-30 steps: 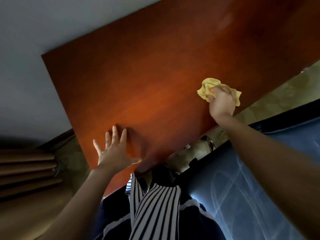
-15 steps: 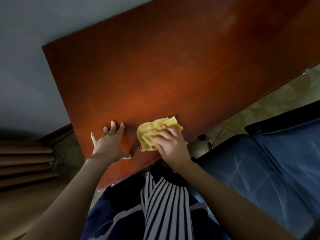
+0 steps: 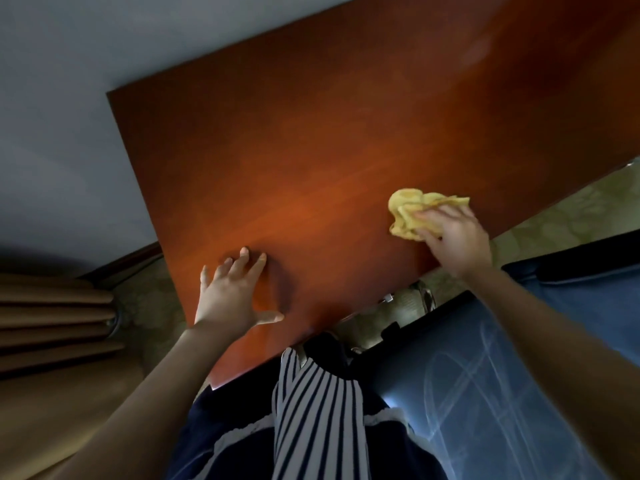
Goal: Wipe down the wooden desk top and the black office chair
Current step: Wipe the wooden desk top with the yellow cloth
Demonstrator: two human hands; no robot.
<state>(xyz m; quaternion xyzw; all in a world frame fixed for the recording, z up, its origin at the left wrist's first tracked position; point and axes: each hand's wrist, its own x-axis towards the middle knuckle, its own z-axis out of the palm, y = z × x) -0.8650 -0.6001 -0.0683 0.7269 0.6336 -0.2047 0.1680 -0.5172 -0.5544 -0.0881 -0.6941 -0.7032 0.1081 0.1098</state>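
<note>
A crumpled yellow cloth [image 3: 412,209] is clutched by the right grip [image 3: 453,237] and pressed on the wooden bench [image 3: 311,150]. The left grip [image 3: 230,296] is laid flat, fingers spread, well apart leftward. The black chair [image 3: 485,393] is seen below the right grip.

The head-worn camera is looking steeply down and forward, hanging close over the wooden desk top [image 3: 311,150]. The view is sitting rolled, so the desk's near edge is running from 7 o'clock up to 3 o'clock. The person's striped top [image 3: 318,410] is filling 6 o'clock directly beneath the lens. The left hand [image 3: 232,296] is showing at 8 o'clock, the right hand [image 3: 457,237] with the yellow cloth [image 3: 412,209] at 3 o'clock, and the office chair [image 3: 485,393] at 5 o'clock.
</note>
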